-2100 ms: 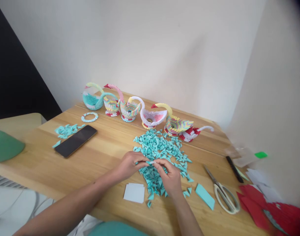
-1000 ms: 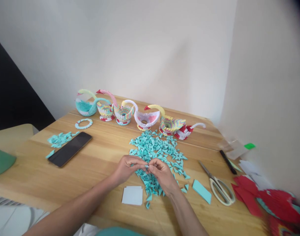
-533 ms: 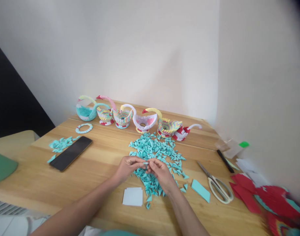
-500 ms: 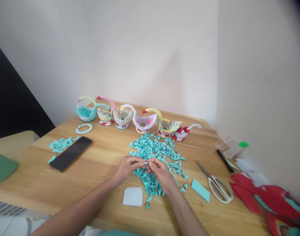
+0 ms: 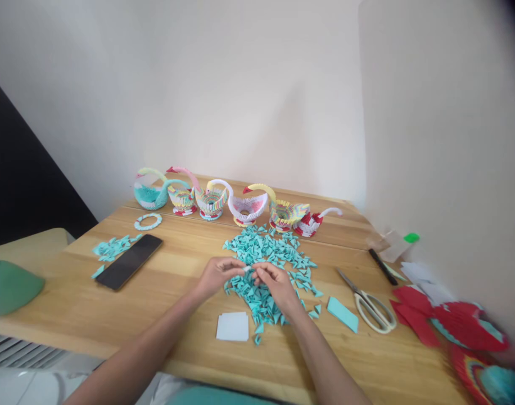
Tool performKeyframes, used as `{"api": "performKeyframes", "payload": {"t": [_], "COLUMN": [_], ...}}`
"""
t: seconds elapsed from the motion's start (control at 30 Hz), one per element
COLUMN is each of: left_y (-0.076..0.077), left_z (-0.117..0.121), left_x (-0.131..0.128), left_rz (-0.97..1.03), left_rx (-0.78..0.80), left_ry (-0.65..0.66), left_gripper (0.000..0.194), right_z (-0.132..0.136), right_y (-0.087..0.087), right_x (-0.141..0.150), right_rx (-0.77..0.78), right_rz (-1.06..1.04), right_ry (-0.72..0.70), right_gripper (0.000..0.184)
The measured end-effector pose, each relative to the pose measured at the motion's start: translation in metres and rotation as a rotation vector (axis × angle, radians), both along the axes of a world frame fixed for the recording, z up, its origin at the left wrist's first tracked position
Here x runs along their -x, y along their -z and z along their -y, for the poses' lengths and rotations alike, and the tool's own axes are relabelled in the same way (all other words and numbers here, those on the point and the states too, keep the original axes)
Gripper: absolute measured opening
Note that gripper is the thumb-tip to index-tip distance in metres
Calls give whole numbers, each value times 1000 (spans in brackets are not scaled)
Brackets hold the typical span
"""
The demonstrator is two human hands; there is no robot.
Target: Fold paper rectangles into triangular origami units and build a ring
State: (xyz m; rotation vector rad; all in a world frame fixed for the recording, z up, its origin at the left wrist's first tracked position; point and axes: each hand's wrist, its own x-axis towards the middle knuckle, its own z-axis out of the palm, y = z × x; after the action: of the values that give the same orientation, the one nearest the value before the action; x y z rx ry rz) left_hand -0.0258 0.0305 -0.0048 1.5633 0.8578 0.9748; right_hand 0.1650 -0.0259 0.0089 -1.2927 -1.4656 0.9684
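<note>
Over a heap of small teal folded paper triangles point(image 5: 260, 304), my two hands meet at the fingertips. My left hand point(image 5: 217, 275) pinches a small pale folded paper piece point(image 5: 247, 269) between thumb and fingers. My right hand point(image 5: 276, 286) is closed, its thumb and fingertips pressed together at the other side of that same piece. The hands cover much of the piece, so its exact fold is hard to make out. Below them lies a stack of white paper rectangles point(image 5: 233, 327). Teal paper rectangles point(image 5: 342, 315) lie right of my right hand.
Several folded-paper swans point(image 5: 248, 208) line the back. At left are a teal paper ring point(image 5: 148, 221), a phone point(image 5: 130, 262), more teal pieces point(image 5: 113, 247) and a green object point(image 5: 13, 287). Scissors point(image 5: 371, 310), a black pen point(image 5: 382, 267) and red paper point(image 5: 415, 315) lie at right.
The view has shifted slightly. Both hands stay together over the heap; the piece between their fingertips has turned and now looks paler.
</note>
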Motion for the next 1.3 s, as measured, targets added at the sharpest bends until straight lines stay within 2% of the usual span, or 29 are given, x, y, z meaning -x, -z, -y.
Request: {"api": "performKeyframes", "payload": {"t": [0.07, 0.17, 0.23, 0.3, 0.43, 0.53, 0.6, 0.73, 0.87, 0.97, 1.07, 1.17, 1.3], "left_y": [-10, -15, -8, 6, 28, 27, 23, 20, 22, 22, 16, 7, -5], "left_z": [-7, -13, -11, -5, 9, 16, 18, 18, 17, 20, 24, 26, 18], "left_x": [18, 51, 69, 81, 85, 81, 80, 77, 75, 74, 71, 60, 36], "left_rz": [-21, -292, -444, -490, -357, -285, -257, -200, -106, -11, 83, 174, 219], "left_rx": [5, -106, -151, -149, -117, -127, -152, -164, -51, 42, 116, 180, 249], "left_ry": [-51, -157, -184, -188, -180, -181, -161, -95, -83, -68, -17, 53, 160], "left_gripper": [27, 28, 24, 23, 27, 24, 20, 18, 19, 21, 26, 29, 31], "right_z": [0, 2, 3, 3, 3, 7, 8, 7, 1, -1, -1, -3, -4], "right_y": [-1, -2, -1, 2, 11, 17, 19, 18, 17, 13, 0, -12, -11], "right_x": [-3, -5, -4, -2, 6, 18, 28, 48, 62, 60, 44, 19, -7], "right_rx": [-51, -139, -189, -225, -314, -494, -558, -532, -508, -542, -580, -537, -271], "right_rz": [92, 243, 334, 413, 572, 745, 833, 1074, 1219, 1214, 1119, 746, 392], "right_ry": [38, 27, -11, -43, -104, -181, -223, -240, -269, -314, -342, -254, -157], "right_gripper": [30, 22, 18, 17, 17, 19, 17, 14, 11, 11, 15, 23, 21]}}
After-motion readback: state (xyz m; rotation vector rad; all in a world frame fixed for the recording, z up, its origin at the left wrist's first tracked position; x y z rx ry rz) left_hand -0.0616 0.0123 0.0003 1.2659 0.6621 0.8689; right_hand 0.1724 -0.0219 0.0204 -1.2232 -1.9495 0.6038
